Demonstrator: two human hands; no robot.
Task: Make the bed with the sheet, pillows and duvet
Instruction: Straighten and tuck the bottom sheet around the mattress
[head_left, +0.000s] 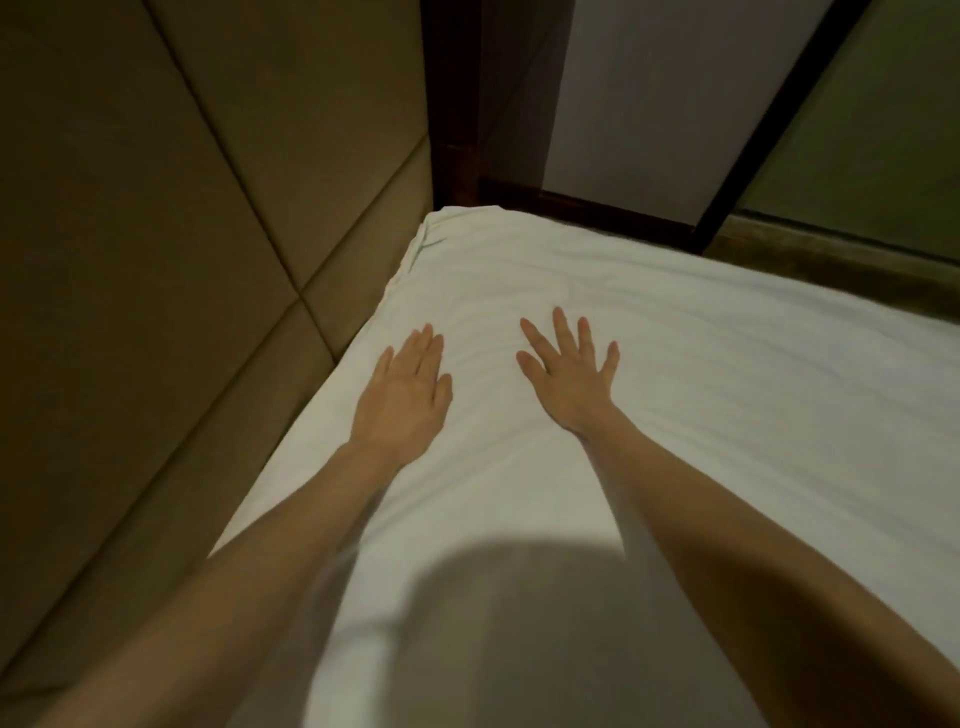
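dim, warm | soft motion blur | perhaps head shadow bottom centre | edges bowed

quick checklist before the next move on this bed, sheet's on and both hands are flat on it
1. Sheet covers the mattress top in view: ok.
2. Far corner by the padded headboard wrapped: ok, though small puckers show along that edge.
3. Surface smooth: not ok, faint ripples run between and beyond the hands.
4. Left hand free: ok, palm down, fingers together, holding nothing.
5. Right hand free: ok, palm down, fingers spread, holding nothing.
6. Pillows and duvet within reach: cannot tell, neither is in view.
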